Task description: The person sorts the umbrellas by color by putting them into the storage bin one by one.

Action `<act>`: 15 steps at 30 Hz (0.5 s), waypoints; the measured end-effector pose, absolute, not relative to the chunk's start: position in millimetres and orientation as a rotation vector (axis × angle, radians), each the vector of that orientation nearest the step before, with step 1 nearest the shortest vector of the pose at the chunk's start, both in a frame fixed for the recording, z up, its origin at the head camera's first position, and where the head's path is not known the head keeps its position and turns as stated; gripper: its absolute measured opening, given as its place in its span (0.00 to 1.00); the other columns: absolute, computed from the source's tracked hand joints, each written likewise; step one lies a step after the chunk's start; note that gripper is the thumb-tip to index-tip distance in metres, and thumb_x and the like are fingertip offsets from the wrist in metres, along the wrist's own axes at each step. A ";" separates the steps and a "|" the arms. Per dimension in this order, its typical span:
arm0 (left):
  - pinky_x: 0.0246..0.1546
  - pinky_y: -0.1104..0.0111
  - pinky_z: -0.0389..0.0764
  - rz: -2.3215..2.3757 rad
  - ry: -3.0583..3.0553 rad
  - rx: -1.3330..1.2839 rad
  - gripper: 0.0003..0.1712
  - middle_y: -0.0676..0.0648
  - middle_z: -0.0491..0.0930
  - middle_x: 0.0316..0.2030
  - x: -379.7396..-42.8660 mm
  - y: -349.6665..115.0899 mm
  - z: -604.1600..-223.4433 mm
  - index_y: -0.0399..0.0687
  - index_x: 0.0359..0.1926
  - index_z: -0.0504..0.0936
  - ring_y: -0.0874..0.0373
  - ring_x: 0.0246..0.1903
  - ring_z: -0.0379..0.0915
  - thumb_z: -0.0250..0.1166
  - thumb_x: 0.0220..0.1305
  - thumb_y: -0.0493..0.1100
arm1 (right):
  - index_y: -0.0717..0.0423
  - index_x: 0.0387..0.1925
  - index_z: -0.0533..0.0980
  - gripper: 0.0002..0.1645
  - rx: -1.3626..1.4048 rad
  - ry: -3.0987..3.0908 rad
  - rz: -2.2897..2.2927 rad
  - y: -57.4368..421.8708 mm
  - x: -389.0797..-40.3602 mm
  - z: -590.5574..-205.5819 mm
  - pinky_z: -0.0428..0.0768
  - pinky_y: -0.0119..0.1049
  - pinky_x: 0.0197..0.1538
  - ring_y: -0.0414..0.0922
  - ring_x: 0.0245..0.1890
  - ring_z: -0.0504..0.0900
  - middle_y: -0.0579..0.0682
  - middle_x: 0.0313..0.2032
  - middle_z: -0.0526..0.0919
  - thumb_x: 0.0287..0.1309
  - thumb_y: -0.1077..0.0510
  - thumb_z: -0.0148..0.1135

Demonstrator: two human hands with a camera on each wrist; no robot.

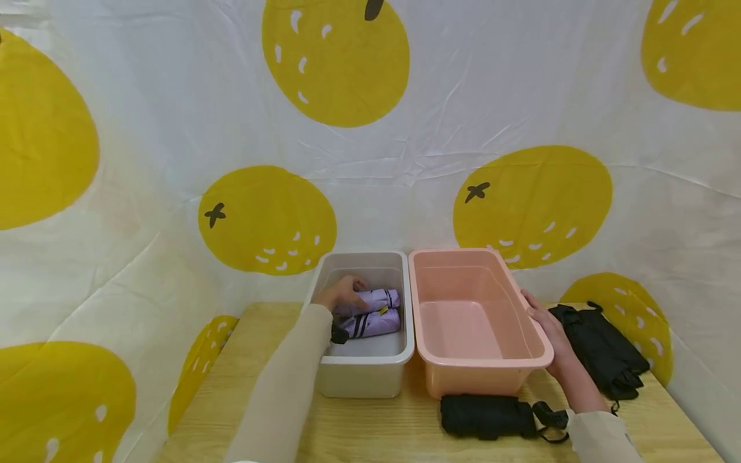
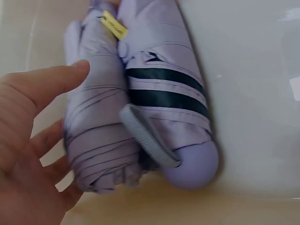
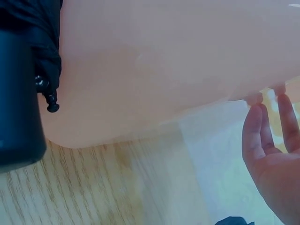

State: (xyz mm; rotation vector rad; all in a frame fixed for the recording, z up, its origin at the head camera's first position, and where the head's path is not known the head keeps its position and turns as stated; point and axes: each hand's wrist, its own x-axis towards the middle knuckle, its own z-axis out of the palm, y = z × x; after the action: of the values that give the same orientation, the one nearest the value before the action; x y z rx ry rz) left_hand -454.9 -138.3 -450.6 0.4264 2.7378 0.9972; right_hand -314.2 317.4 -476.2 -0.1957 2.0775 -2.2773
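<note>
Two folded lilac umbrellas (image 1: 376, 324) lie side by side in the grey bin (image 1: 365, 378). One umbrella (image 2: 164, 56) has dark stripes, a rounded handle and a grey wrist strap (image 2: 145, 136). My left hand (image 1: 346, 292) reaches into this bin at the other umbrella (image 2: 101, 112). Its thumb extends over that umbrella, while the other fingers lie along its side, partly hidden. Outside the pink bin (image 1: 486, 376), my right hand (image 1: 550, 331) rests against the right wall. In the right wrist view, its extended fingertips (image 3: 255, 110) meet the bin's edge.
A folded black umbrella (image 1: 486, 417) lies in front of the pink bin, its handle towards my right sleeve. Another black umbrella (image 1: 602, 350), looser, lies right of my right hand. The bins stand side by side on a wooden table (image 1: 260, 347) before a fruit-patterned cloth (image 1: 393, 212).
</note>
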 end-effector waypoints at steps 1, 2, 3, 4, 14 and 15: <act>0.51 0.57 0.74 1.009 2.742 0.424 0.31 0.37 0.78 0.51 -452.2 -138.6 -447.1 0.39 0.51 0.79 0.45 0.50 0.74 0.78 0.44 0.38 | 0.36 0.77 0.42 0.36 -0.197 2.071 -2.281 316.8 -313.8 -476.6 0.71 0.24 0.52 0.53 0.72 0.45 0.52 0.76 0.37 0.75 0.44 0.41; 0.52 0.57 0.74 1.025 2.747 0.426 0.31 0.35 0.78 0.51 -449.5 -138.7 -443.0 0.37 0.52 0.79 0.44 0.51 0.74 0.77 0.45 0.38 | 0.36 0.77 0.41 0.36 -0.201 2.069 -2.282 316.2 -313.4 -476.8 0.71 0.23 0.52 0.52 0.72 0.46 0.52 0.76 0.37 0.75 0.45 0.41; 0.52 0.56 0.73 1.041 2.747 0.423 0.31 0.34 0.78 0.51 -446.9 -138.9 -438.3 0.36 0.53 0.78 0.43 0.52 0.73 0.76 0.47 0.37 | 0.37 0.77 0.41 0.36 -0.206 2.054 -2.292 315.7 -312.9 -476.8 0.71 0.24 0.53 0.50 0.72 0.47 0.52 0.76 0.37 0.75 0.45 0.41; 0.53 0.55 0.73 1.067 2.743 0.417 0.31 0.33 0.77 0.52 -444.2 -138.9 -433.7 0.35 0.55 0.77 0.42 0.52 0.73 0.75 0.49 0.37 | 0.38 0.77 0.41 0.36 -0.211 2.049 -2.298 315.3 -312.5 -476.6 0.70 0.24 0.53 0.49 0.72 0.48 0.52 0.76 0.37 0.75 0.45 0.41; 0.55 0.50 0.70 1.240 2.657 0.588 0.29 0.31 0.68 0.61 -417.4 -132.8 -384.7 0.36 0.64 0.69 0.37 0.60 0.64 0.64 0.65 0.41 | 0.37 0.77 0.42 0.37 -0.177 2.099 -2.287 314.6 -308.4 -472.6 0.72 0.24 0.51 0.50 0.70 0.51 0.53 0.76 0.38 0.74 0.43 0.42; 0.56 0.50 0.69 1.250 2.659 0.615 0.29 0.31 0.68 0.62 -413.6 -134.3 -379.4 0.36 0.64 0.69 0.36 0.61 0.62 0.63 0.65 0.41 | 0.37 0.77 0.42 0.37 -0.167 2.101 -2.280 314.4 -308.3 -473.1 0.72 0.25 0.51 0.50 0.71 0.51 0.52 0.76 0.39 0.74 0.43 0.42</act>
State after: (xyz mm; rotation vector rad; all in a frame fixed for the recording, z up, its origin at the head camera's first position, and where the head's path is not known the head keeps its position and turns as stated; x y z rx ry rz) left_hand -413.6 -134.3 -379.4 0.6151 2.6588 1.2501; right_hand -308.3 314.4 -473.1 -0.1672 2.1011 -2.2803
